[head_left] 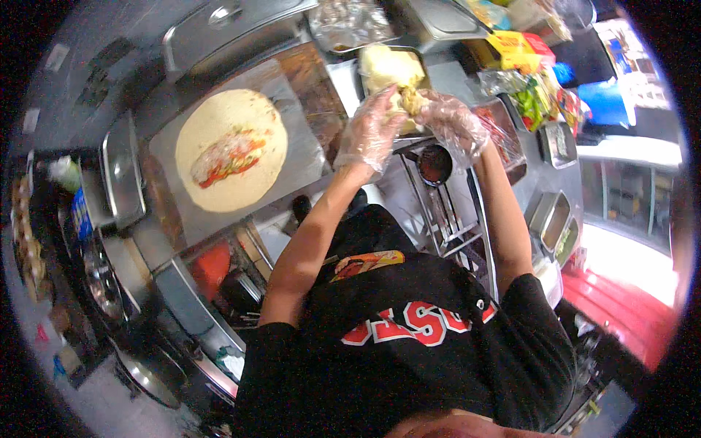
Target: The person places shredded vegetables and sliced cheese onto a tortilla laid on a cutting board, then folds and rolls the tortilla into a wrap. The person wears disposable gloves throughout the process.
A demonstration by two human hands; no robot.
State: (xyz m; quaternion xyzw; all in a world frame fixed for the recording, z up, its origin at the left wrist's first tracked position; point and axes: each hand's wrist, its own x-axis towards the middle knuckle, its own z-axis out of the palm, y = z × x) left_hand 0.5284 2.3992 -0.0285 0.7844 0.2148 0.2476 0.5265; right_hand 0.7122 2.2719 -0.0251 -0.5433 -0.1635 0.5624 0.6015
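Head view: left fisheye of a head-worn pair, upright. Aim: steeply down past the wearer's black shirt [416, 369], nearest, about six o'clock. Range: close; left hand [372, 128] near twelve, right hand [454, 123] between one and two, both farther off than the shirt. Field: wide, round, dark-rimmed.

Gloved hands [372, 130] holding pale yellow clump [413, 101] over metal pan [422, 67]; topped flatbread [217, 131] on paper [305, 155].

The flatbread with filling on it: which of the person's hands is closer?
The left. The left hand is to the right of the flatbread; the right hand is farther right.
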